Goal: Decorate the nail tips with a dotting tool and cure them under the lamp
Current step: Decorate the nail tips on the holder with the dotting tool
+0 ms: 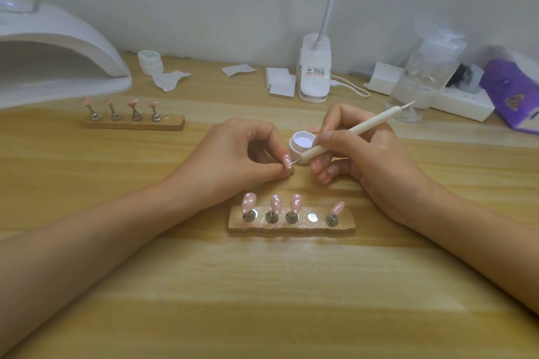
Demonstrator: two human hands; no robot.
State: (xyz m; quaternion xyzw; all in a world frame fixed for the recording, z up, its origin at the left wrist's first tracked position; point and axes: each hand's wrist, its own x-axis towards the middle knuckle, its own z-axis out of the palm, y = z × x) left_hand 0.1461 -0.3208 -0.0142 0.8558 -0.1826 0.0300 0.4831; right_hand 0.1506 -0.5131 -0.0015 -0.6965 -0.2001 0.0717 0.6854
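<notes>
Now the left hand [242, 154] pinches a pink nail tip [288, 161] just on the far side of the near stand [291, 227], the right hand [367, 154] grips the dotting tool [347, 137] and dabs white dots on it, so next I think it needs a gentle set-down on the empty spot [312, 216].

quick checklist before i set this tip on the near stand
1. Left hand pinches the nail tip: ok.
2. Right hand holds the dotting tool, point at the nail tip: ok.
3. Gel pot open beside the hands: ok.
4. Free magnet on the near stand: ok.
5. Every tip on the near stand dotted: not ok, the rightmost tip is plain.
6. Dots on the held tip finished: cannot tell.
</notes>
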